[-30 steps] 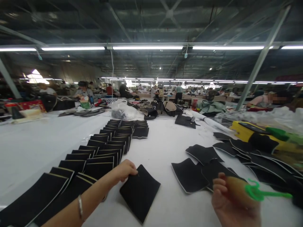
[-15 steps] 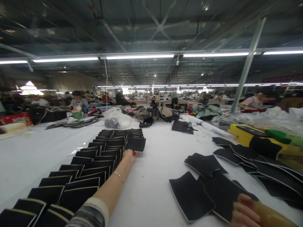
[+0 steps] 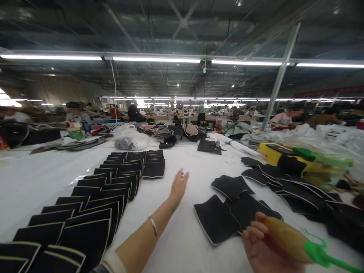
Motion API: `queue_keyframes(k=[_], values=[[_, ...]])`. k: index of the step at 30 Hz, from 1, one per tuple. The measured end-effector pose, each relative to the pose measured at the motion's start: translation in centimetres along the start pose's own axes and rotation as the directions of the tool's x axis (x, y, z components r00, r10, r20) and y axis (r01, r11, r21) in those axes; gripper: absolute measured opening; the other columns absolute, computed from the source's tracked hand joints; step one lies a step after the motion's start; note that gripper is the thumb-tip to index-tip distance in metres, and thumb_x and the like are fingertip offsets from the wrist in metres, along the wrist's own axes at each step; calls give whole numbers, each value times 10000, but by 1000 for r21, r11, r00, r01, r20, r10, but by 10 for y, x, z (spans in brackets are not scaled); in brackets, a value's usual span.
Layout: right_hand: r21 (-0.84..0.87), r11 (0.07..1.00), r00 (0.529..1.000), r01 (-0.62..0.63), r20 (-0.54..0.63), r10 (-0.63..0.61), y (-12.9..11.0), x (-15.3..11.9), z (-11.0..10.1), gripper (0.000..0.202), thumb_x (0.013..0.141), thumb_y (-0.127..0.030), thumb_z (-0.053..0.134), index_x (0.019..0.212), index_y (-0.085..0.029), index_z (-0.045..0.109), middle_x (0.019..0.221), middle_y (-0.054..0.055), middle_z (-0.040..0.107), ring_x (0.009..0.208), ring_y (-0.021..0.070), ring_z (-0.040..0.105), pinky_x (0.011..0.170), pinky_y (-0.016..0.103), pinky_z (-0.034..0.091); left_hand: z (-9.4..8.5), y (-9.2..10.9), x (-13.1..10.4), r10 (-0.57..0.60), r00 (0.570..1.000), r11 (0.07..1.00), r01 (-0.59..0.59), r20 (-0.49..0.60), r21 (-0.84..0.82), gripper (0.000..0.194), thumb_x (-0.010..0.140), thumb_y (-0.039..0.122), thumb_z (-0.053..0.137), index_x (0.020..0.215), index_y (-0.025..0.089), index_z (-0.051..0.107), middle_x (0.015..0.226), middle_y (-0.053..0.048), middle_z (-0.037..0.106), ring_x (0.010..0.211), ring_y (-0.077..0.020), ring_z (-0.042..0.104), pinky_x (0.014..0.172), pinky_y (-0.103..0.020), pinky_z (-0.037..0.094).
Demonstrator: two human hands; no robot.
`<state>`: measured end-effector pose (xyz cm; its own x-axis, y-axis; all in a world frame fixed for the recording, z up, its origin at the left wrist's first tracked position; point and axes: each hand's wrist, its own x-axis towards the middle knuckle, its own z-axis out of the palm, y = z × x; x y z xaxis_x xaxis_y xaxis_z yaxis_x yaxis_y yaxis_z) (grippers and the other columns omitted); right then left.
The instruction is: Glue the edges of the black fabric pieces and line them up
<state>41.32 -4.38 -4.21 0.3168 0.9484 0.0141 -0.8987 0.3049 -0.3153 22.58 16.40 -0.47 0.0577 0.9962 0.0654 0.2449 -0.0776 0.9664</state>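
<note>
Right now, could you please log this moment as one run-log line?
left hand: empty, above table | right hand: holding bottle | panel rows: overlapping, at left | loose panels: at right

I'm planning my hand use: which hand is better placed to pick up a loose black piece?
Probably your left hand: it looks empty and is open over the white table, beside the loose black pieces. Your right hand is nearer them but holds a bottle with a green nozzle.
</note>
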Motion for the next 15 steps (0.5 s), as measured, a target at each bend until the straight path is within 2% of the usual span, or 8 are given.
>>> queue_keyframes(k=[2, 3, 4, 6, 7, 8, 12, 15], values=[[17, 1000, 1000, -6, -7, 6, 6, -5, 6, 611, 584, -320, 718, 1161, -208, 553, 846, 16, 596, 746, 192, 615, 810, 426, 569, 29, 16, -43, 70, 968, 998, -69, 241, -10, 258, 787, 348, 646, 981, 180, 669, 995, -53, 681, 943, -182, 606, 835, -262, 483], [34, 999, 1000, -1, -13, 2, 7, -8, 10, 618, 582, -315, 721, 1165, -205, 548, 865, 20, 605, 761, 194, 620, 807, 418, 571, 40, 22, -65, 106, 903, 994, -110, 417, -14, 244, 740, 339, 681, 923, 178, 692, 872, -35, 692, 834, -177, 622, 782, -268, 497], [56, 998, 1000, 3, -19, -2, 6, -12, 13, 625, 579, -305, 726, 1167, -205, 542, 877, 21, 612, 768, 192, 624, 791, 400, 578, 48, 27, -85, 121, 729, 987, -158, 673, -6, 237, 774, 319, 626, 952, 177, 694, 828, -29, 685, 777, -166, 624, 750, -276, 504], [110, 994, 1000, 21, -21, -19, -3, -22, 21, 627, 569, -266, 730, 1162, -208, 534, 879, 12, 616, 752, 176, 626, 743, 344, 591, 55, 30, -118, 93, 403, 972, -235, 911, 5, 262, 820, 296, 526, 973, 167, 694, 778, -32, 668, 697, -153, 620, 700, -282, 509], [139, 989, 999, 44, -19, -42, -10, -28, 25, 622, 571, -247, 728, 1159, -209, 529, 873, 4, 615, 738, 162, 625, 720, 311, 593, 53, 30, -129, 84, 332, 950, -312, 939, 25, 275, 828, 289, 501, 986, 170, 693, 798, -39, 667, 711, -155, 621, 717, -289, 508], [169, 983, 997, 75, -15, -73, -18, -35, 29, 615, 580, -236, 726, 1160, -207, 523, 866, -5, 612, 723, 150, 625, 701, 285, 593, 50, 29, -136, 94, 362, 912, -405, 928, 65, 277, 829, 294, 502, 993, 179, 692, 840, -51, 668, 756, -165, 622, 754, -299, 502], [291, 936, 975, 201, 34, -220, -55, -65, 44, 572, 631, -256, 725, 1157, -209, 506, 826, -30, 614, 658, 137, 632, 651, 287, 607, 33, 17, -135, 222, 689, 637, -638, 689, 433, 493, 774, 400, 597, 1223, 197, 579, 1182, -129, 577, 1099, -283, 509, 937, -399, 430], [408, 871, 934, 272, 107, -342, -75, -89, 59, 532, 703, -245, 677, 1201, -285, 495, 854, -23, 650, 671, 156, 659, 676, 317, 616, 25, 6, -123, 156, 753, 482, -623, 639, 616, 589, 744, 449, 600, 1243, 141, 549, 1211, -170, 534, 1137, -338, 460, 944, -453, 418]])
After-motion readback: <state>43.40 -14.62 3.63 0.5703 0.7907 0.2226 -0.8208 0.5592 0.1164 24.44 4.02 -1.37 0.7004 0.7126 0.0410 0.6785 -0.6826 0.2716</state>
